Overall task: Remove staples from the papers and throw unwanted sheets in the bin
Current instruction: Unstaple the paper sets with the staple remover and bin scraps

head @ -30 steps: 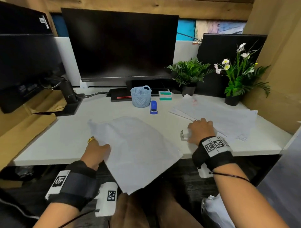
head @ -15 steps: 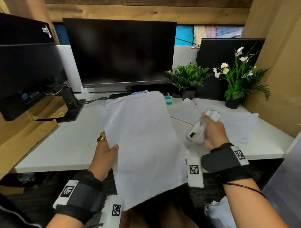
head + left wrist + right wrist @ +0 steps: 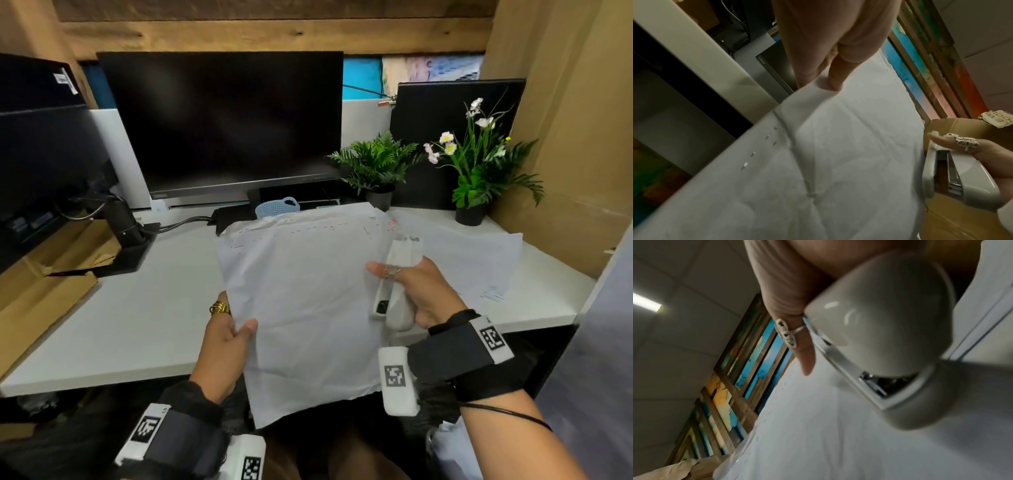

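Papers (image 3: 301, 308) between left hand (image 3: 229, 339) and right hand (image 3: 421, 298)

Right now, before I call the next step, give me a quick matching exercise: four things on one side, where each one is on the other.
Things:
1. stapled sheets
2. white stapler
3. blue mesh basket
4. loose papers

Places:
A. lying on the desk, right side
B. gripped in the right hand
C. behind the raised sheets, near the monitor
D. pinched at the left edge by the left hand

Pairs: 1-D, 2-B, 3-C, 4-A
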The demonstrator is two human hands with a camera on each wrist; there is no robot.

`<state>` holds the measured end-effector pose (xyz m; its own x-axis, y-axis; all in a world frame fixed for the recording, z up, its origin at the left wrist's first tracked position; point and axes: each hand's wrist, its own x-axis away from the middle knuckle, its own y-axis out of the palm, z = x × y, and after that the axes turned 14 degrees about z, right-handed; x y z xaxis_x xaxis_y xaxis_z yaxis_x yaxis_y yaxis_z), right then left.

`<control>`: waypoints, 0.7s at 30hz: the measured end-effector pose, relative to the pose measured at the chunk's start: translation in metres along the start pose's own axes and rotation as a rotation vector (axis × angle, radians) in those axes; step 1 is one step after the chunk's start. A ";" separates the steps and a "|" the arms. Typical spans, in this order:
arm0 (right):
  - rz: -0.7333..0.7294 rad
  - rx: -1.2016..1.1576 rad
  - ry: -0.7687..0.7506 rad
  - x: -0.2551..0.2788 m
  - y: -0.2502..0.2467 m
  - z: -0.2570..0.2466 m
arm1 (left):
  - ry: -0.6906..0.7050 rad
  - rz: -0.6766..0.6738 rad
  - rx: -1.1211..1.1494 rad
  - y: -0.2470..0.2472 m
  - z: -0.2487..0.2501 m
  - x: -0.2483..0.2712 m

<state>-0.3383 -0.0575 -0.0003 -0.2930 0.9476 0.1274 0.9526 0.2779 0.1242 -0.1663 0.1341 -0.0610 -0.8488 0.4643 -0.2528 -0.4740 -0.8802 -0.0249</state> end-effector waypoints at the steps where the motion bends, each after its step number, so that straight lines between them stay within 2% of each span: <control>1: 0.006 0.030 -0.023 0.001 0.002 0.003 | 0.002 -0.020 -0.005 0.003 0.000 0.000; 3: 0.065 0.060 -0.074 0.002 0.005 0.005 | -0.013 -0.026 -0.016 0.006 0.002 -0.002; 5: 0.093 0.140 -0.145 0.002 0.005 0.007 | 0.030 0.039 -0.092 0.008 0.008 -0.007; 8: 0.072 0.297 -0.215 0.005 0.003 0.014 | 0.291 0.209 -0.335 0.012 0.031 -0.013; 9: 0.062 0.342 -0.224 0.007 0.004 0.016 | 0.391 0.227 -0.427 0.015 0.041 -0.014; 11: 0.031 0.400 -0.242 0.011 0.005 0.019 | 0.525 0.127 -0.624 0.026 0.060 -0.014; 13: -0.022 0.418 -0.270 0.016 0.007 0.022 | 0.503 -0.056 -0.732 0.040 0.070 -0.014; 15: -0.075 0.424 -0.282 0.023 0.009 0.022 | 0.439 -0.128 -0.761 0.052 0.070 -0.016; 17: -0.063 0.317 -0.207 0.025 0.008 0.021 | 0.428 -0.124 -0.729 0.058 0.066 -0.014; 21: 0.081 -0.288 0.100 0.018 -0.001 0.003 | 0.419 -0.129 -0.618 0.056 0.056 -0.004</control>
<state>-0.3446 -0.0401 -0.0013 -0.2376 0.9405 0.2428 0.9149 0.1327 0.3813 -0.2024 0.0886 -0.0070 -0.5774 0.5994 -0.5543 -0.2415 -0.7740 -0.5854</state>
